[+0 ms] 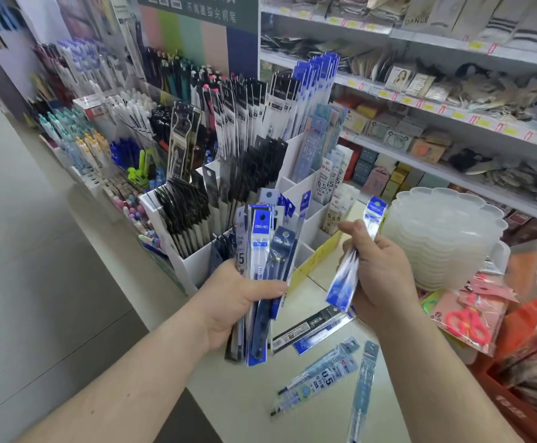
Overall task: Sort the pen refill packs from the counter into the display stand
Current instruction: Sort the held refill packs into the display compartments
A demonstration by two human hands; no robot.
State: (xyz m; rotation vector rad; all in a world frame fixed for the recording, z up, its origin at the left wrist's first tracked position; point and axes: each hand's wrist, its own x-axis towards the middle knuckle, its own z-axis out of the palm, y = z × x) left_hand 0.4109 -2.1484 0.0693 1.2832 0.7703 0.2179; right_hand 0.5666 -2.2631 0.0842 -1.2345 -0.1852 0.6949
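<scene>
My left hand [229, 303] grips a thick bundle of blue and white pen refill packs [260, 251], held upright in front of the display stand. My right hand [380, 276] holds one blue and white refill pack [345, 282] tilted over the counter. The white display stand [197, 266] has several compartments filled with black, blue and pale refill packs. Loose on the white counter [292, 420] lie a black pack [312, 326], a pale blue pack [321, 375] and a narrow pale pack [364, 382].
A stack of clear plastic trays [446, 238] stands right of the stand. Red scissors in a bag [467, 321] and orange packages lie at the right. Pen racks [101, 123] fill the left, goods shelves [436, 123] the back. Grey floor lies to the left.
</scene>
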